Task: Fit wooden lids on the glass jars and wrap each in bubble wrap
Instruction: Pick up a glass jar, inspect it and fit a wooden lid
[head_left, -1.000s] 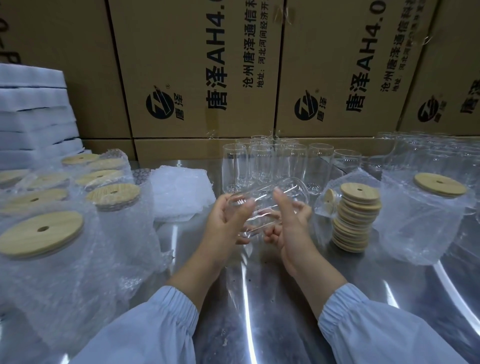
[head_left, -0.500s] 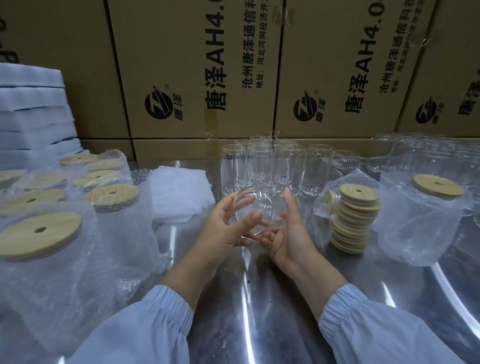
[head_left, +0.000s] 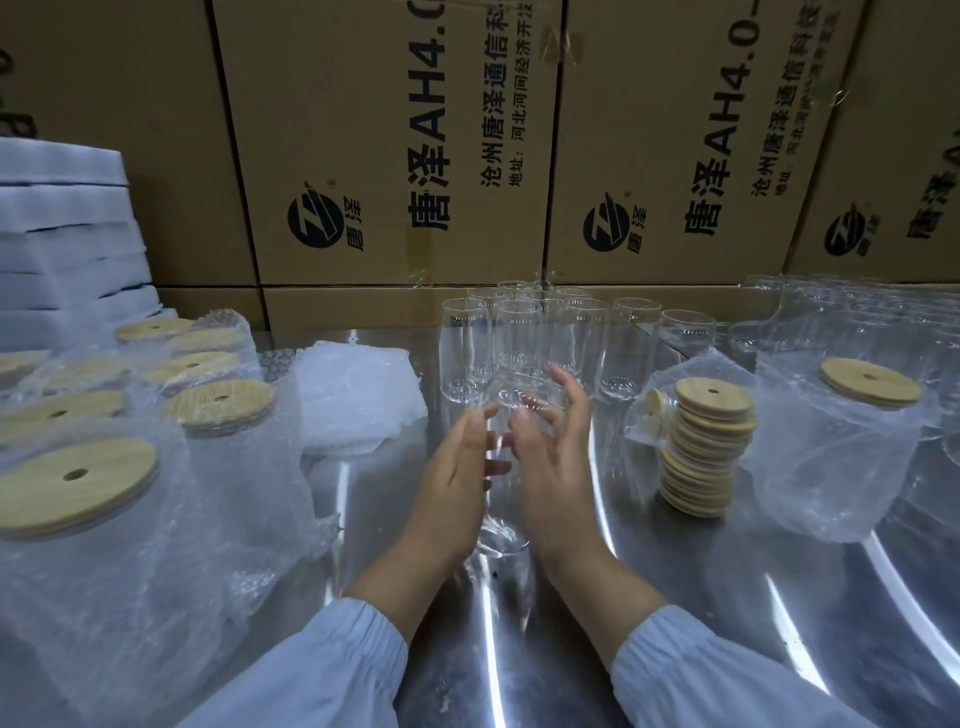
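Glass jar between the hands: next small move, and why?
Probably the right hand should reach for the top lid of the lid stack. The glass jar stands upright with a bare mouth, the left hand seems to hold it, and the right's fingers are spread free.

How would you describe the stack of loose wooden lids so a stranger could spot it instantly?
Start at the shiny metal table in front of the cardboard boxes. Right of the person's right hand, a leaning stack of wooden lids stands beside a bubble-wrapped jar. Unlike the lids on the wrapped jars, these are piled on one another.
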